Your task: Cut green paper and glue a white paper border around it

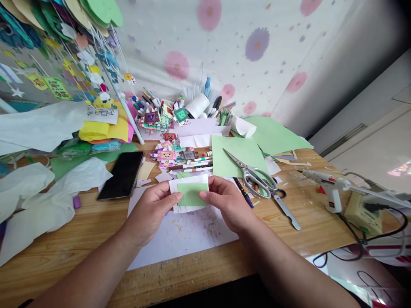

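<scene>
Between my two hands is a small green paper rectangle lying against a slightly larger piece of white paper. My left hand pinches the left edges, thumb on the green paper and fingers behind. On the right side my right hand grips both layers the same way, its thumb on the green. The papers are held above a white sheet marked with colored specks. Silver scissors rest to the right, partly on a large green sheet.
A black phone lies left, near crumpled white paper. At right is a glue gun with its cord beside a power strip. Markers and small paper figures lie behind my hands. Paper ornaments hang from a white stand.
</scene>
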{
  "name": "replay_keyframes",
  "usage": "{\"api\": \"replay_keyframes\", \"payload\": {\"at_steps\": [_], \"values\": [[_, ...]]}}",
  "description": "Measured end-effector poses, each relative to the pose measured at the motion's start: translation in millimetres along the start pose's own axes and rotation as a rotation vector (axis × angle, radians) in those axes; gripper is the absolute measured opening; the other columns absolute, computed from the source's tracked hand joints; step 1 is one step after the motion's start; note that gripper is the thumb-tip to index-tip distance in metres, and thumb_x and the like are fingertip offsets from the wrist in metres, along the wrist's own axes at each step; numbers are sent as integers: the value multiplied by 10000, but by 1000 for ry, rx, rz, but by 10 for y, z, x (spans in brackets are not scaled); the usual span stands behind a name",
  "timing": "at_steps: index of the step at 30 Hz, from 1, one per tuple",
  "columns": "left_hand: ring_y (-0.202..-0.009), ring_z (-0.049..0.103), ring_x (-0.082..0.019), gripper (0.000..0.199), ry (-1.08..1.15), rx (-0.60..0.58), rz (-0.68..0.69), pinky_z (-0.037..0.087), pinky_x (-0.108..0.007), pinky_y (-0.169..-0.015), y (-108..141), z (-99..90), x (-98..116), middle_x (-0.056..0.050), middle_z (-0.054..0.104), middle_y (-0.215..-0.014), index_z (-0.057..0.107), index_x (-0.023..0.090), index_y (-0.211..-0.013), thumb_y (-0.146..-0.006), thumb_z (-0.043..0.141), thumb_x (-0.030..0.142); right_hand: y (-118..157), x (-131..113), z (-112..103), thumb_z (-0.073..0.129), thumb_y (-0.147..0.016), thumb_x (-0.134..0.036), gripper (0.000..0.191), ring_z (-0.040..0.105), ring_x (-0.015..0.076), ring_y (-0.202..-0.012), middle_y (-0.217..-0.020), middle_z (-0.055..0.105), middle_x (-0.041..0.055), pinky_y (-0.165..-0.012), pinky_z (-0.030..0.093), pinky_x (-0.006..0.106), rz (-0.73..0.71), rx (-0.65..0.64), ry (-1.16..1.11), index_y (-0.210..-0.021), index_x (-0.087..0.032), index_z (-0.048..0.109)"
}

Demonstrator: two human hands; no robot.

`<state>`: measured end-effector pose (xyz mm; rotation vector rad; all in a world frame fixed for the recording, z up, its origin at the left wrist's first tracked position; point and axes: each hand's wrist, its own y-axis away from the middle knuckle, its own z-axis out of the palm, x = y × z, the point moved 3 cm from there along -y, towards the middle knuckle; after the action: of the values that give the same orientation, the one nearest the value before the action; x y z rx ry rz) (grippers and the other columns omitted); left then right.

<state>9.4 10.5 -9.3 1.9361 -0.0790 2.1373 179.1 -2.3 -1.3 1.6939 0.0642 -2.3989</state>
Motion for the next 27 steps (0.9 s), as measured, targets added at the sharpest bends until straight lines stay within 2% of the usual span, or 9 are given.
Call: {"api": "replay_keyframes", "payload": {"at_steps": [2, 6, 12, 20, 27], "values": [[-590, 508, -132, 228, -27, -8, 4, 404, -245, -585, 2, 0, -1, 3, 690, -707, 740, 202, -937, -730, 703, 292, -17, 15, -6, 809, -600, -328, 255, 482, 113, -590, -629, 576, -34, -581, 368, 248, -12, 65, -10, -633, -188, 598], [-668, 568, -152, 243, -93, -26, 31, 443, -253, -633, 12, 4, 2, -8, 724, -811, 729, 225, -980, -755, 694, 311, -28, 36, -44, 794, -603, -285, 263, 402, 98, -551, -575, 520, -49, -537, 303, 238, -24, 136, 10, -574, -190, 550], [-767, 619, -188, 309, -148, -13, 80, 485, -284, -713, 30, 10, 3, -28, 734, -915, 702, 225, -1048, -773, 692, 365, -30, 61, -49, 795, -603, -312, 258, 425, 113, -566, -600, 544, -37, -553, 321, 250, -38, 169, 28, -586, -199, 564], [-762, 625, -173, 249, -125, -7, 81, 482, -249, -682, 25, 22, 5, -8, 734, -870, 715, 229, -960, -769, 707, 389, -16, 86, -55, 792, -621, -354, 278, 433, 123, -584, -610, 544, -30, -570, 331, 256, -28, 170, 20, -581, -204, 561], [-730, 619, -169, 262, -101, -17, 55, 494, -267, -692, 24, 28, 6, -10, 732, -858, 710, 217, -976, -760, 718, 365, -21, 134, -80, 785, -665, -343, 294, 387, 110, -569, -582, 504, -42, -557, 288, 248, -41, 164, 15, -577, -195, 547]]}}
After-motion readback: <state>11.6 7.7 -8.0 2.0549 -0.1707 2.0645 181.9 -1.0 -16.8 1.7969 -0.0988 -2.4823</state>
